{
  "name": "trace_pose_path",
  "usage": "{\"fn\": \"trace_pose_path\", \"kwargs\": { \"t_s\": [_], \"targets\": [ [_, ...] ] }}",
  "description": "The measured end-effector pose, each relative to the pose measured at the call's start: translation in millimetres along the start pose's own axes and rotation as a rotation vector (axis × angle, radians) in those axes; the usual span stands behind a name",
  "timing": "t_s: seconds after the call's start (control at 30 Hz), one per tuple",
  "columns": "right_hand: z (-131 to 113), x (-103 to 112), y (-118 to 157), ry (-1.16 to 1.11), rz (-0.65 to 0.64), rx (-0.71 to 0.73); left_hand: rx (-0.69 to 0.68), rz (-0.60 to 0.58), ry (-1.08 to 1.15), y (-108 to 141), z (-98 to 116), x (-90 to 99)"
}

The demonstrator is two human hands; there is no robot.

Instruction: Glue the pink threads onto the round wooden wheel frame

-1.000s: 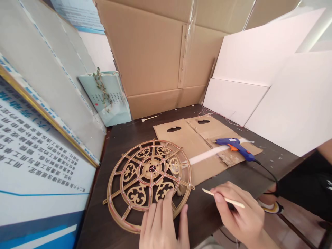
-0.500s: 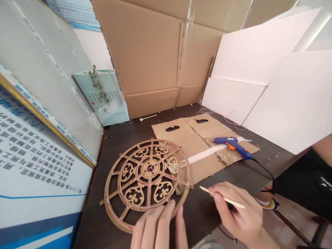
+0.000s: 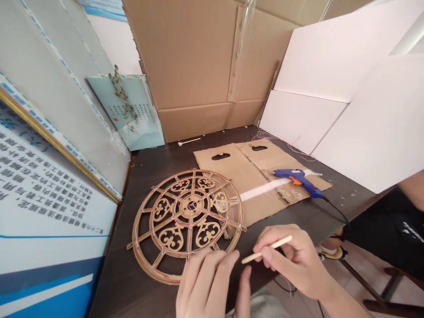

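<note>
My right hand (image 3: 291, 258) pinches a thin pale wooden stick (image 3: 278, 244) between thumb and fingers, right of the wheel. The stick's lower left end points into the gap between the thumb and fingers of my left hand (image 3: 212, 282). Nothing shows in that left hand; its thumb stands apart from the other fingers. Its fingers cover part of the near rim of a round wooden openwork wheel (image 3: 190, 238), and contact with it is unclear. The wheel has spokes, scroll-shaped inserts and reddish wire along its rings, and lies flat on the dark table (image 3: 115, 265).
A blue glue gun (image 3: 300, 179) with an orange trigger lies on a flat cardboard sheet (image 3: 225, 176); its cord runs off the right edge. Another small stick (image 3: 190, 141) lies at the back. A light blue bag (image 3: 132, 119) stands left. Another person's dark clothing (image 3: 387, 229) shows at right.
My right hand has moved slightly left and turned the stick, so its left end now dips towards my left hand. My left hand has shifted right and up. The view has tilted slightly.
</note>
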State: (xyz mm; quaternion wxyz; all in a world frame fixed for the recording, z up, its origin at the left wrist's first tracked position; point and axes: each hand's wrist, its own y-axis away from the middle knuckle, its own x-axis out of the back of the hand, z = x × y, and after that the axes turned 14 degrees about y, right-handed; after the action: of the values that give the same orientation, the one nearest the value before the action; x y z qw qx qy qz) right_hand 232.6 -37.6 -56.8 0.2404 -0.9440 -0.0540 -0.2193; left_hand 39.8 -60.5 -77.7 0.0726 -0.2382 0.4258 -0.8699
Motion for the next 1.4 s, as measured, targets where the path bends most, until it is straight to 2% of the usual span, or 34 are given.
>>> {"fn": "trace_pose_path", "kwargs": {
  "t_s": [0.13, 0.3, 0.53, 0.83, 1.13, 1.27, 1.4],
  "targets": [
    [1, 1, 0, -0.06, 0.005, -0.015, -0.018, -0.013, -0.005, 1, -4, 1.4],
    [1, 2, 0, -0.034, 0.004, -0.018, -0.108, -0.088, -0.031, -1, -9, 6.8],
    [1, 1, 1, 0.046, 0.012, -0.001, -0.083, -0.061, -0.016, 0, -5, 5.1],
    [2, -3, 1, 0.112, 0.013, 0.014, -0.153, -0.1, -0.117, 3, -8, 3.4],
    [2, -5, 3, 0.117, 0.014, 0.009, -0.093, -0.067, -0.095, 5, -4, -3.4],
    [2, -5, 3, 0.126, 0.004, 0.02, -0.09, -0.006, -0.088, 5, -5, -8.1],
    [2, -6, 3, 0.123, 0.003, 0.04, -0.1, 0.008, -0.073, 6, -7, -12.1]
  ]
}}
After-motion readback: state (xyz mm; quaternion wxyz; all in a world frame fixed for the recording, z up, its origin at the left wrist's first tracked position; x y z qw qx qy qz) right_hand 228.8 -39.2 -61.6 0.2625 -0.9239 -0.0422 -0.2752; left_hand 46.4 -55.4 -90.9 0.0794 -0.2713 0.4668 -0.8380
